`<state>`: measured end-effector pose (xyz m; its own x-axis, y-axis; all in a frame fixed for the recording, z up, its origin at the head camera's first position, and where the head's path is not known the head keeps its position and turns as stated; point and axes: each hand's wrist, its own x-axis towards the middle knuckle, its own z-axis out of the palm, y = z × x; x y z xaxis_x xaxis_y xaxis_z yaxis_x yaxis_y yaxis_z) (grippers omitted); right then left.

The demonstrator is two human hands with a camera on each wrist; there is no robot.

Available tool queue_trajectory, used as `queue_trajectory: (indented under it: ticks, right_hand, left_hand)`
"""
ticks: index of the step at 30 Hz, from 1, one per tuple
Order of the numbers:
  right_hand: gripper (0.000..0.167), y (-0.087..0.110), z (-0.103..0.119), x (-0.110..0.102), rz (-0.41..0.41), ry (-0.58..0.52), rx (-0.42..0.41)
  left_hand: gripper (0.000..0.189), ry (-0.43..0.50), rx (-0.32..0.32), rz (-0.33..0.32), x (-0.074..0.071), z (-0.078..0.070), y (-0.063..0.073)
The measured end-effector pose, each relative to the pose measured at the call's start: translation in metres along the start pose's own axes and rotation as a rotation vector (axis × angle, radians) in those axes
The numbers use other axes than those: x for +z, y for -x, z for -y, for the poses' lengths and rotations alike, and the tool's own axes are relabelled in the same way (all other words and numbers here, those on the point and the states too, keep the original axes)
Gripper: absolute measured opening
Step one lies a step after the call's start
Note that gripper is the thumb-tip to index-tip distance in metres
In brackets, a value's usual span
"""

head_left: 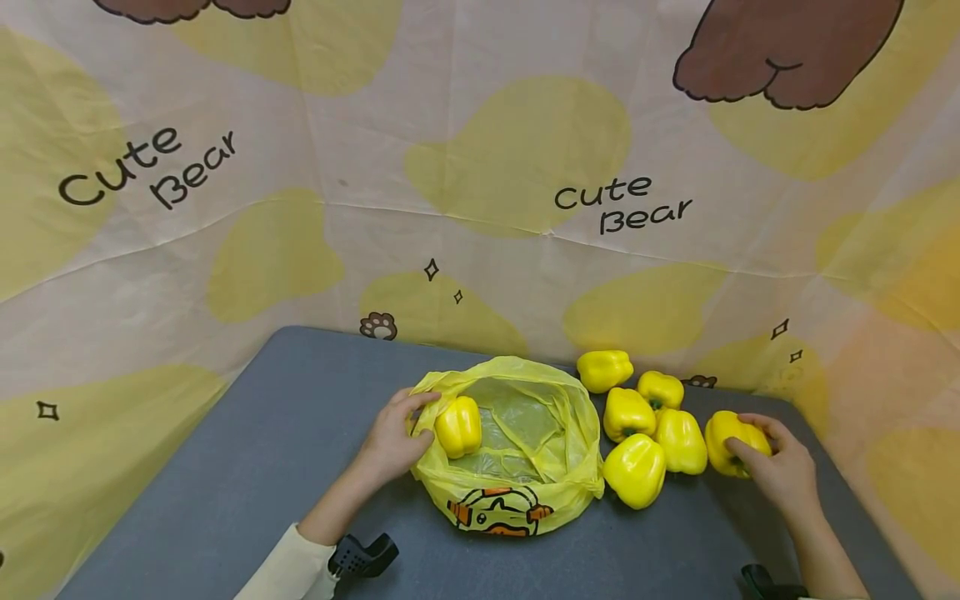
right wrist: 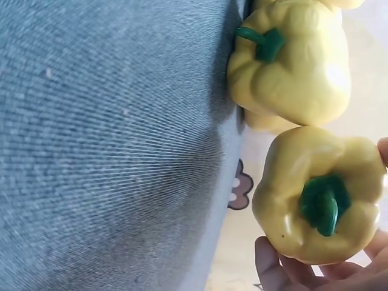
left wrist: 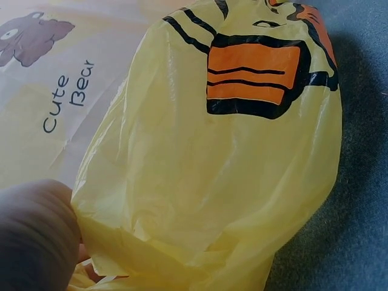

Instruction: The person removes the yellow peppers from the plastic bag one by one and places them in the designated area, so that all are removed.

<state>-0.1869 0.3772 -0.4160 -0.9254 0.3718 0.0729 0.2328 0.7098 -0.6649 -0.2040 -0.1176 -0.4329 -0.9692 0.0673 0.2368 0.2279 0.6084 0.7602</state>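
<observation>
A yellow plastic bag (head_left: 517,500) with a cartoon print stands with its mouth spread wide on the table. My left hand (head_left: 393,437) grips the left side of its rim; in the left wrist view the thumb lies against the bag's film (left wrist: 200,176). One yellow bell pepper (head_left: 458,427) is inside the bag, near that hand. At the right, my right hand (head_left: 780,467) holds another yellow bell pepper (head_left: 729,442) between thumb and fingers. The right wrist view shows this pepper's green stem (right wrist: 326,206) facing the camera.
Several more yellow bell peppers (head_left: 681,442) sit grouped between the bag and my right hand. One pepper (head_left: 604,371) lies farther back, by the printed cloth (head_left: 510,167) hanging behind the dark grey table (head_left: 225,467). Each wrist wears a black device (head_left: 363,556).
</observation>
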Motion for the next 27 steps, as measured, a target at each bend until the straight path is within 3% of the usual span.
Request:
queue_trajectory:
  ticks: [8,27]
  right_hand:
    - [0.060,0.001,-0.006,0.003,0.074,0.017,0.026]
    - [0.064,-0.002,-0.016,0.009,0.121,-0.020,0.053]
  left_hand:
    - [0.049,-0.001,0.004,0.000,0.000,-0.002,0.000]
    - [0.049,0.009,0.004,0.001,0.000,0.000,-0.001]
